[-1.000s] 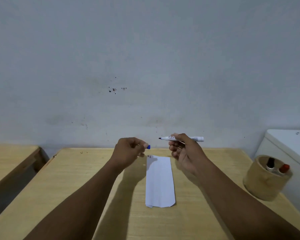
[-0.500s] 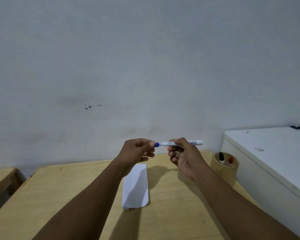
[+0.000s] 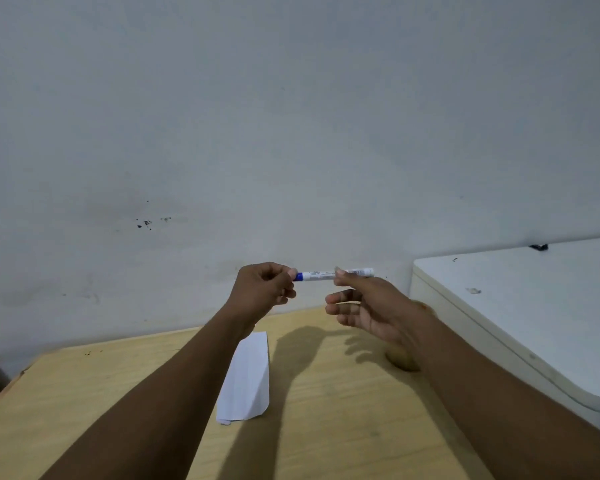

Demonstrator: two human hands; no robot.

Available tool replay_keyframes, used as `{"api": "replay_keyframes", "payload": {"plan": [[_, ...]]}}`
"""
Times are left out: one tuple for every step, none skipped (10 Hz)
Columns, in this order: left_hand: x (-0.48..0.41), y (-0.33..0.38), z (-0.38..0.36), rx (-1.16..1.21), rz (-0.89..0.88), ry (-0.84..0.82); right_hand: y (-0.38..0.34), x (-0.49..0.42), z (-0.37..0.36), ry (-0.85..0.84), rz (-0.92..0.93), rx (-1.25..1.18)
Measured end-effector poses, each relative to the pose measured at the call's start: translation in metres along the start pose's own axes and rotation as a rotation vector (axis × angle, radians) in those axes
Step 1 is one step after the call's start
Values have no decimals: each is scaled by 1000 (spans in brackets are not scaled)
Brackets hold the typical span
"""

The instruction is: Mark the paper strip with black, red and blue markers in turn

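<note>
Above the wooden worktop [image 3: 326,427], where the white paper strip [image 3: 248,382] lies flat, the left hand [image 3: 264,289] pinches the blue marker [image 3: 329,274] by its capped end while the right hand [image 3: 368,313], fingers loosely spread, touches the barrel with its thumb.

A white-barrelled marker with a blue cap [image 3: 329,274] lies level in the air, capped end leftward, above and beyond the far end of a white paper strip [image 3: 248,377]. That strip lies flat on the table, near corners trimmed.
</note>
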State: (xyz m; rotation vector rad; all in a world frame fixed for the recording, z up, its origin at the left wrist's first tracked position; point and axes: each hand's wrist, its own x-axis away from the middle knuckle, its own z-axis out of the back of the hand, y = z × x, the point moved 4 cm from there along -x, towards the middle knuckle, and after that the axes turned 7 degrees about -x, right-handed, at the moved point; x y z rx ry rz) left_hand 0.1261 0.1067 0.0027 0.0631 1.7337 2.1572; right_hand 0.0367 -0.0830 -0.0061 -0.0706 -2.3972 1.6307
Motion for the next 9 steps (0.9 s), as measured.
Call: {"api": "replay_keyframes", "payload": {"plan": [[-8, 18, 2, -2, -34, -7, -36, 14, 26, 94, 45, 182], [-15, 34, -8, -87, -95, -23, -71, 26, 57, 279, 188, 551], [-17, 45, -30, -217, -158, -53, -93, 33, 83, 424, 334, 881], [-16, 54, -57, -311, -207, -53, -93, 35, 97, 413, 322, 1019], [-14, 60, -80, -395, -254, -30, -82, 34, 106, 395, 297, 1038], [-14, 59, -99, -490, -298, -64, -72, 26, 115, 405, 287, 1041], [-13, 55, -114, -528, -315, -121, -65, 20, 121, 401, 285, 1037], [-14, 48, -128, -531, -305, -192, -58, 13, 127, 388, 295, 1052], [-13, 38, -140, -568, -247, -259, -55, 11, 127, 402, 300, 1042]]}}
